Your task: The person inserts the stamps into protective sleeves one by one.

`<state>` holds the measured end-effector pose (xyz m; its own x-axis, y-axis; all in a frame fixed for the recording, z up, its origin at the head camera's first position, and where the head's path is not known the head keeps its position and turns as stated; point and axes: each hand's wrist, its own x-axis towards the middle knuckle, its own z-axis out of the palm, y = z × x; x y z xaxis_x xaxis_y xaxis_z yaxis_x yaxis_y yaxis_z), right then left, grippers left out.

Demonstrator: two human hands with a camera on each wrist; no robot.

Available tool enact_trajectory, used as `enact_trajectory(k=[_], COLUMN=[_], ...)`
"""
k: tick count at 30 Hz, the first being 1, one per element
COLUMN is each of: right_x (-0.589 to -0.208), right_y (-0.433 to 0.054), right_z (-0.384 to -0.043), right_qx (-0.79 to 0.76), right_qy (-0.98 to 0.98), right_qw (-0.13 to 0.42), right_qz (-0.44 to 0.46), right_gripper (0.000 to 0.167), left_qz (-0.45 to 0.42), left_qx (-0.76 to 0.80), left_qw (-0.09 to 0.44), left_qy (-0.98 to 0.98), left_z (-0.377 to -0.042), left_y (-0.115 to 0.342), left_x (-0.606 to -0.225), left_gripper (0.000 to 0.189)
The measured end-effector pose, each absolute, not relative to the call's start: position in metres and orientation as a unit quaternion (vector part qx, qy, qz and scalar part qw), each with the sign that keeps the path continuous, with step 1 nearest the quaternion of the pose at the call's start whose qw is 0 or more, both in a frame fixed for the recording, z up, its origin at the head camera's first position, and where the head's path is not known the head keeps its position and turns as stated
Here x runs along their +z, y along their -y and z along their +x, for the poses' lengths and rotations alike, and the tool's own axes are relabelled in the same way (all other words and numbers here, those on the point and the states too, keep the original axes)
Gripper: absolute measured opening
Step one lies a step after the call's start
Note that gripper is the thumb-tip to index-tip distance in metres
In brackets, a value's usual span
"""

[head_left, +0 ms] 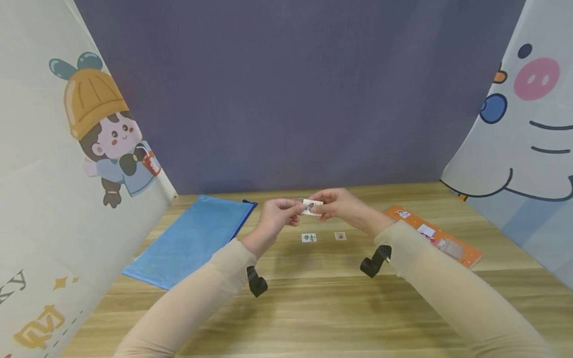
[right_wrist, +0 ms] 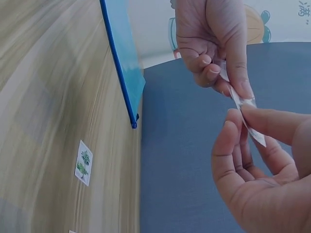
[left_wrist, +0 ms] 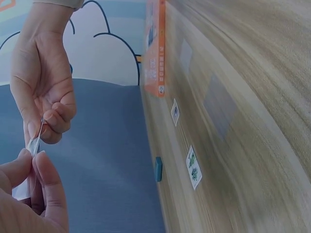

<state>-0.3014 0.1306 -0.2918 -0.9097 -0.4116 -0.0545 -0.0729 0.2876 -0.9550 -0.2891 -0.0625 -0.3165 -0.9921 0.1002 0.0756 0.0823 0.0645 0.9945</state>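
Above the table, a small white stamp-like paper (head_left: 310, 204) with a dark printed picture is held between both hands. My left hand (head_left: 275, 220) pinches its left edge between thumb and forefinger. Thumb and fingers of my right hand (head_left: 343, 206) pinch its right side. Edge-on in the right wrist view, the paper (right_wrist: 238, 99) looks thin and slightly bent, its ends partly covered by fingertips. On the table below lie a white stamp-like piece (head_left: 309, 237) printed with green plants and, to its right, a smaller one (head_left: 340, 236) with a purplish picture.
A blue zip pouch (head_left: 183, 241) lies flat at the left. An orange booklet (head_left: 461, 251) lies at the right, partly behind the right forearm. In the left wrist view a small teal block (left_wrist: 158, 169) sits by the table's back edge. A dark panel (head_left: 304, 99) stands behind.
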Motion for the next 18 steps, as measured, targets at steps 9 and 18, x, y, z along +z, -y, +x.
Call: enact_trajectory(k=[9,18], right_x=[-0.2869,-0.2837], right_y=[-0.1321,-0.1307], right_z=[-0.3027,-0.3017], right_qx=[-0.542,-0.541], right_qy=[-0.815,-0.816], right_qw=[0.116,0.106], right_qz=[-0.167,-0.170], right_gripper=[0.033,0.034], left_qz=[0.076,0.075], left_qx=[0.671,0.667], left_qw=[0.018,0.001], left_qy=[-0.738,-0.742], left_z=[-0.2890,-0.2904], left_y=[0.0586,0.0571], left_x=[-0.3155,-0.3163], left_gripper=[0.021,0.022])
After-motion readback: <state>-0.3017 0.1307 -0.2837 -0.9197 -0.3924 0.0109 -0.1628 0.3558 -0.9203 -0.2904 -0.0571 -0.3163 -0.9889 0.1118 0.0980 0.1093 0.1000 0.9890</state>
